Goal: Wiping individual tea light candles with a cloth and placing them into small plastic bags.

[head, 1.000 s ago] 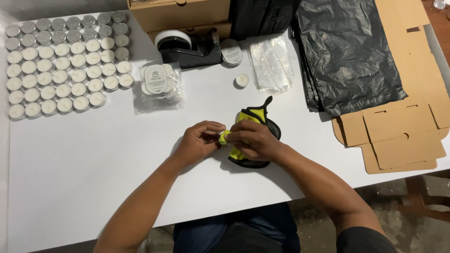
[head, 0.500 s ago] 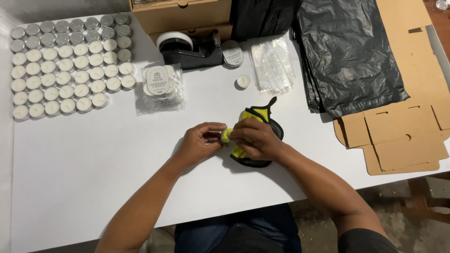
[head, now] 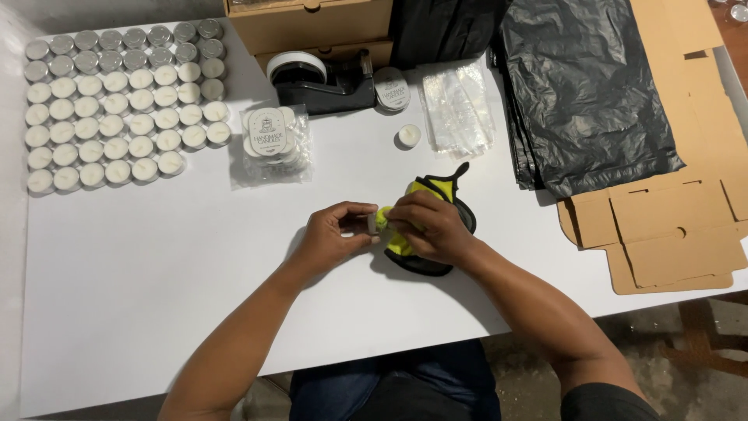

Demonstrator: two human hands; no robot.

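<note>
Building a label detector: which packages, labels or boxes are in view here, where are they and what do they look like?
Clear bag of tealights: left of centre, round white label with dark print.
Round label roll: beside the black tape dispenser, white face, dark print.
Clear sleeves: top centre, a flat transparent stack.
Brown cardboard boxes: top edge, closed, stacked.
Flat cardboard blanks: right edge, brown, unfolded.
Black plastic bags: upper right, a glossy pile.
No screens or signs.

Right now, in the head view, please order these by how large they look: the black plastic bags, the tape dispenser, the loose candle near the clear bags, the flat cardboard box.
1. Black plastic bags
2. Flat cardboard box, partly under the bags and cut off by the frame, so its rank against them is unsure
3. Tape dispenser
4. Loose candle
</note>
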